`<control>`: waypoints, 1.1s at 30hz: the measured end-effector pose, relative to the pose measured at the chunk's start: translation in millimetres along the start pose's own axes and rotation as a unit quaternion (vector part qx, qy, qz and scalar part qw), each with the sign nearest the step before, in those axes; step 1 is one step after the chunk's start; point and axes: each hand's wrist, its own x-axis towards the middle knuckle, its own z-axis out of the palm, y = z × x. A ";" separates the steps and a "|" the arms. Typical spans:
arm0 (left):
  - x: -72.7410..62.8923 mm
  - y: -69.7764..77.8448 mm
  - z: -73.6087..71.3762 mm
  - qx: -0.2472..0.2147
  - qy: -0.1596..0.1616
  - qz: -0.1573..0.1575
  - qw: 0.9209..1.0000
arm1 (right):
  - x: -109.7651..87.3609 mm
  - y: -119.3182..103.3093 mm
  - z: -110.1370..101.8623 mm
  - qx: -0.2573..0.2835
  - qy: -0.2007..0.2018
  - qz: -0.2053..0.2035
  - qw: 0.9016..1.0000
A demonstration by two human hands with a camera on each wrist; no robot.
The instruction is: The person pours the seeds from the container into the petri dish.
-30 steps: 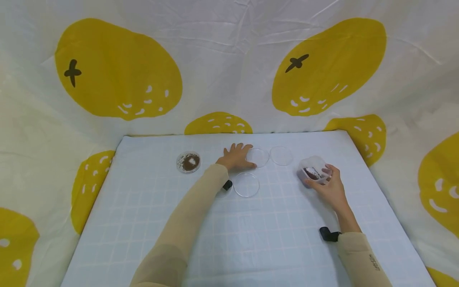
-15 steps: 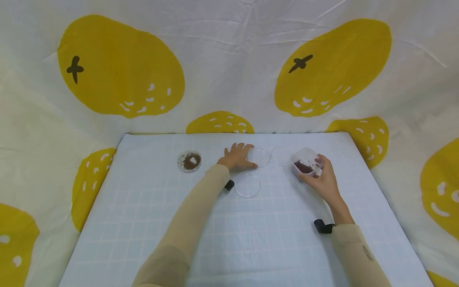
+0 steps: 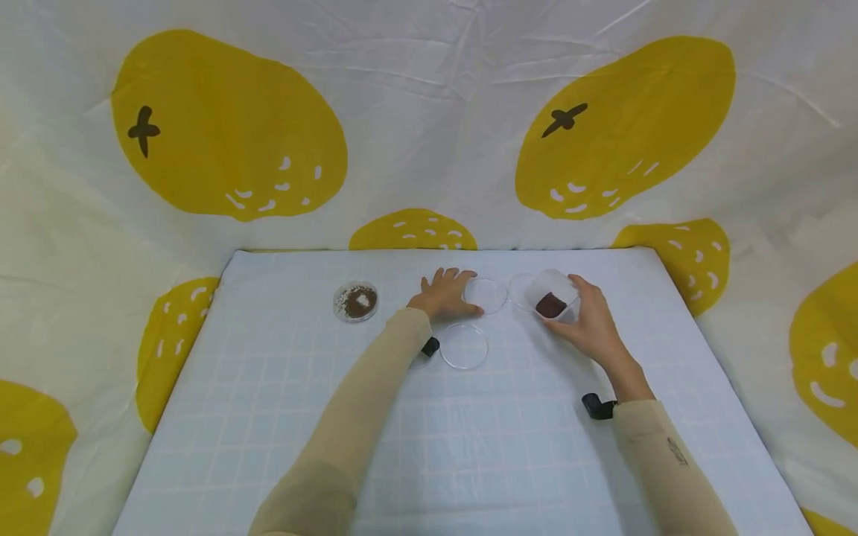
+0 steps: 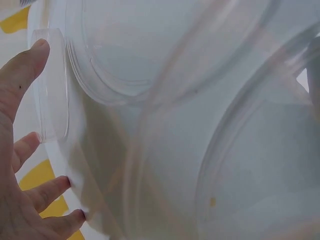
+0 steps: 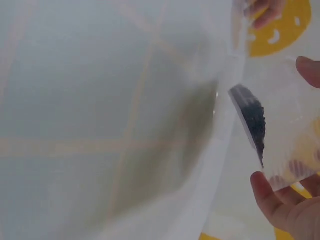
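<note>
In the head view my right hand (image 3: 590, 320) grips a clear plastic box (image 3: 566, 286), tilted, with dark brown granular material (image 3: 551, 305) inside. Fingers and thumb lie on its opposite sides in the right wrist view, and the dark material (image 5: 251, 117) slopes in it. The box overlaps a clear round dish (image 3: 518, 289), partly hidden behind it. My left hand (image 3: 442, 292) spreads its fingers beside a clear petri dish (image 3: 496, 309), its thumb and index finger holding the rim from two sides. In the left wrist view both fingertips meet the dish (image 4: 54, 90).
Left of my left hand stands a petri dish (image 3: 347, 313) with brown granules and a white patch. Nearer lies a clear round dish (image 3: 464, 368); another (image 3: 421, 363) is partly covered by my left wrist. A printed cloth (image 3: 429, 149) hangs behind the table (image 3: 268, 417).
My right hand has carried the box leftward and away from me, over the right-hand clear dish, and tilted it. The white patch in the box no longer shows. My left hand stays in place.
</note>
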 end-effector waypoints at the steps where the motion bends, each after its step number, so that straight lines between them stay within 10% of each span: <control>1: -0.1 0.2 -0.4 -0.001 -0.001 -0.001 1.000 | 1.4 -1.6 -0.2 -0.004 -0.003 -0.004 1.000; 33: 1.8 -3.0 1.1 -0.005 0.001 0.000 1.000 | 39.5 -33.9 17.4 -0.139 -0.063 -0.087 0.985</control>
